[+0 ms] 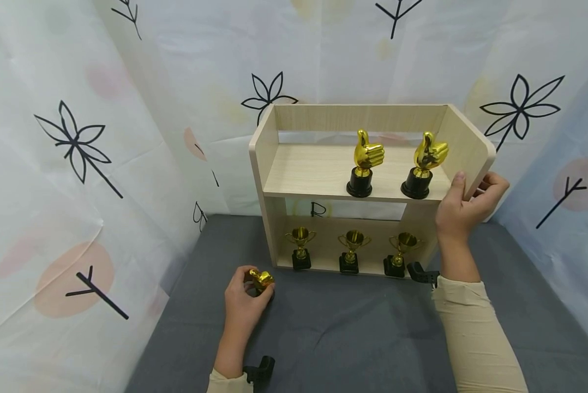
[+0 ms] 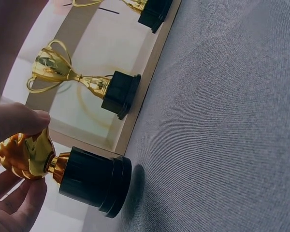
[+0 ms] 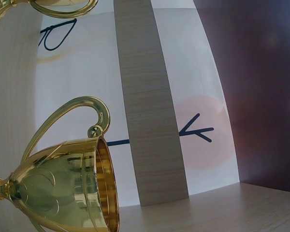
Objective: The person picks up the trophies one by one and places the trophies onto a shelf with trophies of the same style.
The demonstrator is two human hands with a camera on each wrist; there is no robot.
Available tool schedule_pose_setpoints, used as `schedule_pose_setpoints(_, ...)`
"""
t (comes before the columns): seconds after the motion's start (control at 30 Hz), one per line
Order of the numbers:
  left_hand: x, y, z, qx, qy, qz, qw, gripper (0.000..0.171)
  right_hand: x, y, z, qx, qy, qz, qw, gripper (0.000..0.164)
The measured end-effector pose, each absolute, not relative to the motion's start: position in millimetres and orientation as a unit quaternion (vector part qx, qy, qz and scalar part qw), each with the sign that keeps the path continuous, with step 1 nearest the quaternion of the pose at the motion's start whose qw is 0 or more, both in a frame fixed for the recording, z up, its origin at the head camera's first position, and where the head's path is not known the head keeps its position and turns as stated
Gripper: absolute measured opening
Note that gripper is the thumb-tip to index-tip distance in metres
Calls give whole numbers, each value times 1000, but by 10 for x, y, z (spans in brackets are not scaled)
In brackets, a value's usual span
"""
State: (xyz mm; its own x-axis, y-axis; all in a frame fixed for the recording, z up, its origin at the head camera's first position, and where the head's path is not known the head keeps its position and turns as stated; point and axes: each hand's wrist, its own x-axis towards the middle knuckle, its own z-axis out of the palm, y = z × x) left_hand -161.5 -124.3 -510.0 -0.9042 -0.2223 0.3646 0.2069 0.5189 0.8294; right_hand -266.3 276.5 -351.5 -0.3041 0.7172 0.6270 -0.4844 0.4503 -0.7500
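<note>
From the head: in the left hand [image 1: 240, 305], a held thumbs-up trophy [image 1: 261, 279], gold, clasped between curved thumb and fingers, low over the grey worktop [image 1: 333, 322], just beside the lower left corner of a pale wooden shelf [image 1: 268, 147]. Around the shelf's right side panel [image 1: 466, 139], the right hand [image 1: 463, 210], gripping, thumb on the inner face, fingers round the outside. On the upper board [image 1: 306, 169], upright and apart, a middle thumbs-up trophy [image 1: 363, 166] and a right-hand thumbs-up trophy [image 1: 424, 164]. On the lower board [image 1: 327, 261], upright in a row: left cup [image 1: 301, 251], centre cup [image 1: 353, 251], right cup [image 1: 399, 254]. Behind, pale cloth [image 1: 201, 82] with printed leaves.

From the left wrist: gold top pinched between thumb on one side and fingertips on the other; round black base [image 2: 94, 176] close to the worktop, impossible to tell whether touching. Farther back, a gold cup on a black base within the shelf's lower tier; part of another beyond.

From the right wrist: a gold cup close up, cut off by the lower edge; part of another at top left; beyond, an upright-running wooden strip [image 3: 150, 106], pale cloth on both sides.
</note>
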Motion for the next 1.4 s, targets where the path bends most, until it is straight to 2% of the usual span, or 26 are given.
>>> schedule_pose_setpoints(1.1, -1622, -1175, -5075, -28, -841, -478, 254, 49, -2644, 2736, -3488, -91, -614, 521, 586, 17)
schedule_pose_setpoints(1.4, -1611, -1153, -5046, -26, -841, -484, 239, 49, -2627, 2724, -3474, -87, -613, 523, 585, 18)
